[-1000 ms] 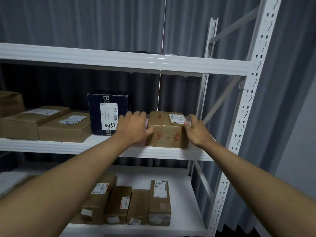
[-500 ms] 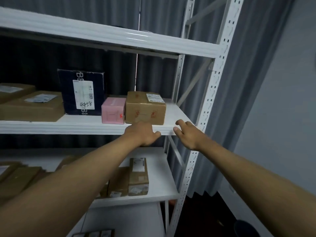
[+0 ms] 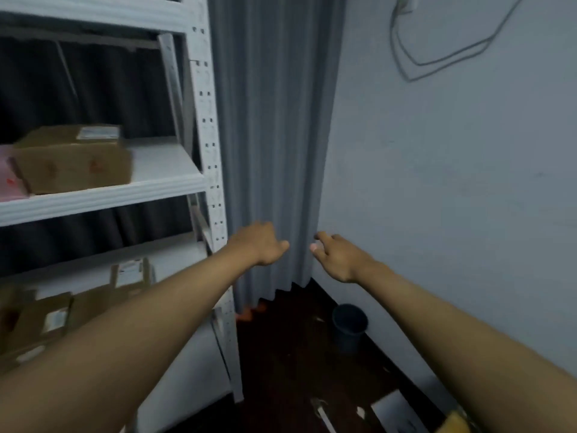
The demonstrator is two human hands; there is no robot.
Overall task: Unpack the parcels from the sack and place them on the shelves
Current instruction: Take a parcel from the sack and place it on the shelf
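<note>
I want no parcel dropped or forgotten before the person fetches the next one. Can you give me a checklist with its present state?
1. Left hand free: ok, holds nothing.
2. Right hand free: ok, fingers loose.
3. Brown box seated on middle shelf: ok.
4. Room beside that box: ok, bare board to its right.
5. Sack located: cannot tell, not in view.
6. Floor path: not ok, bin and scraps lie there.

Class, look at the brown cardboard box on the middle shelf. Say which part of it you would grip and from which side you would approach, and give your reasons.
Grip the cardboard box by its two short side faces, one hand on each, coming from the shelf's open front. It sits flat near the front edge with bare shelf to its right. A pink parcel lies close on its left, so that hand has less room.
</note>
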